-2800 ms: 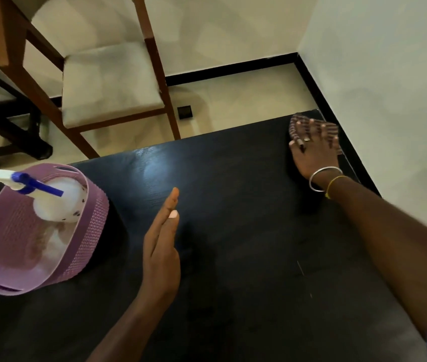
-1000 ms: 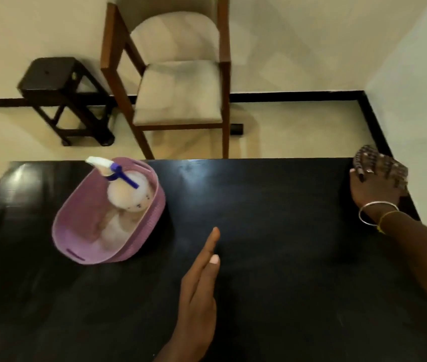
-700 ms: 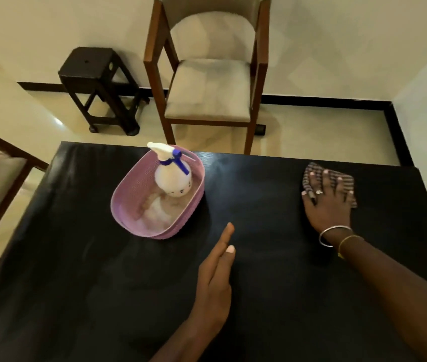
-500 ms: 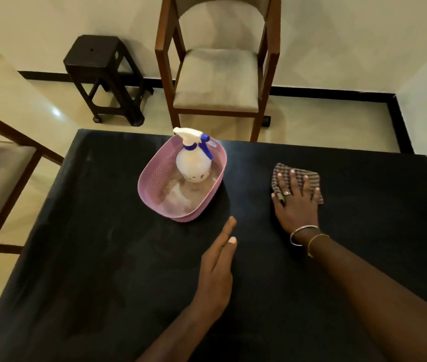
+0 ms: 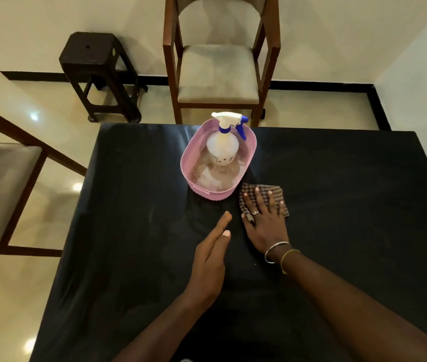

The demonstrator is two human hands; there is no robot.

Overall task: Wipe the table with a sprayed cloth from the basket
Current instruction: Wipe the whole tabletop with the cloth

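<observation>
A checked brown cloth (image 5: 276,191) lies flat on the black table (image 5: 350,205), just right of the pink basket's (image 5: 189,163) near end. My right hand (image 5: 266,223) presses down on the cloth with straight, spread fingers. My left hand (image 5: 211,259) hovers on edge just left of it, fingers straight, holding nothing. Inside the basket stands a white spray bottle (image 5: 223,147) with a blue trigger.
A wooden chair (image 5: 219,71) with a beige seat stands beyond the table's far edge. A dark stool (image 5: 97,71) is on the floor at the back left. Another chair (image 5: 1,184) sits off the table's left side. A wall (image 5: 421,74) runs along the right.
My right hand has slid the cloth leftward across the table from the far right corner to beside the basket. My left hand has kept its pose.
</observation>
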